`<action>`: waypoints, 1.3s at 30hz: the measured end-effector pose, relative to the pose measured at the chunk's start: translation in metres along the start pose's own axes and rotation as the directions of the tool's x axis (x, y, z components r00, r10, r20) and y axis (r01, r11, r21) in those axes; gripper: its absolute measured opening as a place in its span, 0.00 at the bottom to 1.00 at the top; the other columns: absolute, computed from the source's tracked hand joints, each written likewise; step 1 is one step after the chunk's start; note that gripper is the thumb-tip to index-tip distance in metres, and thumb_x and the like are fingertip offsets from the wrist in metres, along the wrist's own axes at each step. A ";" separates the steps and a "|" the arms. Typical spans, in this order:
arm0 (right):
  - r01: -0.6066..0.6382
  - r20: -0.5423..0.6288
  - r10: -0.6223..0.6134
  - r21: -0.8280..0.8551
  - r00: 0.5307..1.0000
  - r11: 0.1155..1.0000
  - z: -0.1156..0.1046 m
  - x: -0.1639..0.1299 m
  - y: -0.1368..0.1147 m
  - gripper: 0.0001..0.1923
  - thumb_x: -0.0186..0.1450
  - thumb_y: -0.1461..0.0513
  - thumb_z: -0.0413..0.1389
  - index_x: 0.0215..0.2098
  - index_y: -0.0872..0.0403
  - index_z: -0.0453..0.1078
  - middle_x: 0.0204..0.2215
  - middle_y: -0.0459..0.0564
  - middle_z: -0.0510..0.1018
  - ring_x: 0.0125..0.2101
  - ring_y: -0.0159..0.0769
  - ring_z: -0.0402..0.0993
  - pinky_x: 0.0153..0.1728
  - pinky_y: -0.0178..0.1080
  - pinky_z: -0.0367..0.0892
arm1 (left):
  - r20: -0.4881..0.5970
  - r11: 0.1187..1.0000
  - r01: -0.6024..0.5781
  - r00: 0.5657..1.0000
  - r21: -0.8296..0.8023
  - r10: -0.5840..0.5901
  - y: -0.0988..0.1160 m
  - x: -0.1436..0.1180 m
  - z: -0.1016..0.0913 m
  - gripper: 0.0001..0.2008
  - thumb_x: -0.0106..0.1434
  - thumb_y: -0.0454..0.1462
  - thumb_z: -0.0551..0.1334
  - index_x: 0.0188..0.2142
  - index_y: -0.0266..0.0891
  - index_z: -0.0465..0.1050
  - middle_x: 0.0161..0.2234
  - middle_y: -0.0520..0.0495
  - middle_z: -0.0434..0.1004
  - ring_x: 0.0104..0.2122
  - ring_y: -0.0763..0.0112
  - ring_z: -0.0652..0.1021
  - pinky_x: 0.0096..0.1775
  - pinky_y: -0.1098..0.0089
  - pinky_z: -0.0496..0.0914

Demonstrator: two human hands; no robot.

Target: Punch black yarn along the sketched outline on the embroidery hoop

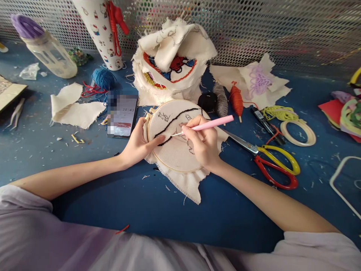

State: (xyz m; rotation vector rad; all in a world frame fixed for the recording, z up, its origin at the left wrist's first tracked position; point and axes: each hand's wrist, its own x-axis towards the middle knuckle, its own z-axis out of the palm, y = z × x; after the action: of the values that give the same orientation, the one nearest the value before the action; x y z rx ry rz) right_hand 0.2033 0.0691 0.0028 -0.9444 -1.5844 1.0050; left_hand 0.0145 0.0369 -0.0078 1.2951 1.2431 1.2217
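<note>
Left hand [137, 145] gripped hoop [184, 172] at left; right hand [203, 141] pinched pink tool [216, 123], tip at near black line [167, 140]. Taut cloth [172, 156] seemed key.

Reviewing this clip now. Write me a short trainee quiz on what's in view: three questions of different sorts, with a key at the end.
1. Open question: What tool does the right hand hold?

2. True or false: The scissors lie to the person's left of the embroidery hoop.

3. Multiple choice: What colour is the stitched yarn line on the hooped fabric?
A) Red
B) Black
C) Purple

Key:
1. A pink-handled punch needle.
2. False; they lie to the person's right of it.
3. B.
</note>
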 end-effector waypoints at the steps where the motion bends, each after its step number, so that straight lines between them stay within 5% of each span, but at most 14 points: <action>1: -0.006 -0.014 0.006 0.010 1.000 1.000 0.000 0.000 0.001 0.09 0.64 0.63 0.56 0.27 0.50 0.62 0.20 0.40 0.62 0.24 0.30 0.62 0.31 0.39 0.61 | 0.000 1.000 0.006 1.000 0.000 -0.006 0.000 0.000 0.000 0.19 0.55 0.39 0.70 0.39 0.40 0.60 0.38 0.49 0.72 0.40 0.66 0.76 0.42 0.63 0.75; 9: 0.031 -0.003 -0.031 -0.036 1.000 0.999 -0.001 0.000 0.004 0.09 0.65 0.63 0.54 0.28 0.50 0.60 0.22 0.40 0.60 0.24 0.30 0.61 0.31 0.40 0.63 | -0.006 1.000 -0.001 1.000 0.002 0.001 0.003 0.000 0.000 0.19 0.55 0.39 0.70 0.38 0.40 0.61 0.37 0.49 0.73 0.41 0.64 0.77 0.42 0.63 0.76; 16: 0.391 0.286 -0.297 -0.368 0.911 0.844 0.008 -0.004 -0.001 0.09 0.66 0.65 0.55 0.29 0.51 0.61 0.24 0.43 0.67 0.28 0.32 0.64 0.37 0.43 0.60 | 0.000 0.996 -0.092 0.996 -0.022 0.092 0.003 -0.002 0.001 0.20 0.55 0.37 0.70 0.40 0.40 0.61 0.37 0.50 0.72 0.38 0.68 0.75 0.40 0.65 0.75; 25: -0.006 0.035 0.007 -0.035 0.999 0.999 0.000 0.000 -0.001 0.10 0.65 0.62 0.55 0.27 0.51 0.59 0.22 0.40 0.61 0.23 0.28 0.58 0.28 0.37 0.57 | 0.005 0.997 0.016 1.000 -0.069 -0.015 0.002 0.000 0.002 0.18 0.55 0.37 0.70 0.38 0.40 0.61 0.37 0.50 0.73 0.40 0.65 0.77 0.41 0.64 0.76; 33: -0.041 -0.047 0.042 0.016 0.998 0.999 0.000 0.001 0.003 0.10 0.64 0.62 0.55 0.26 0.50 0.60 0.20 0.40 0.59 0.25 0.30 0.61 0.34 0.39 0.64 | -0.003 0.997 0.026 1.000 -0.073 -0.026 0.004 0.000 0.003 0.18 0.54 0.37 0.69 0.38 0.40 0.62 0.38 0.49 0.73 0.41 0.64 0.77 0.43 0.63 0.76; 39: 0.041 -0.014 -0.043 -0.075 0.999 0.996 0.001 -0.001 0.004 0.09 0.66 0.61 0.54 0.28 0.50 0.59 0.23 0.40 0.60 0.23 0.28 0.58 0.31 0.38 0.62 | 0.014 0.999 0.021 1.000 -0.050 -0.020 0.002 -0.001 0.001 0.18 0.56 0.38 0.69 0.39 0.40 0.61 0.38 0.50 0.73 0.40 0.65 0.76 0.41 0.65 0.76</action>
State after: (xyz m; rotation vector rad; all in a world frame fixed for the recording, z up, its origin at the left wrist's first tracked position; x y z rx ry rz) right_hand 0.2033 0.0693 -0.0009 -0.9638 -1.6317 0.9122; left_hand 0.0161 0.0355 -0.0056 1.2498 1.2057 1.2199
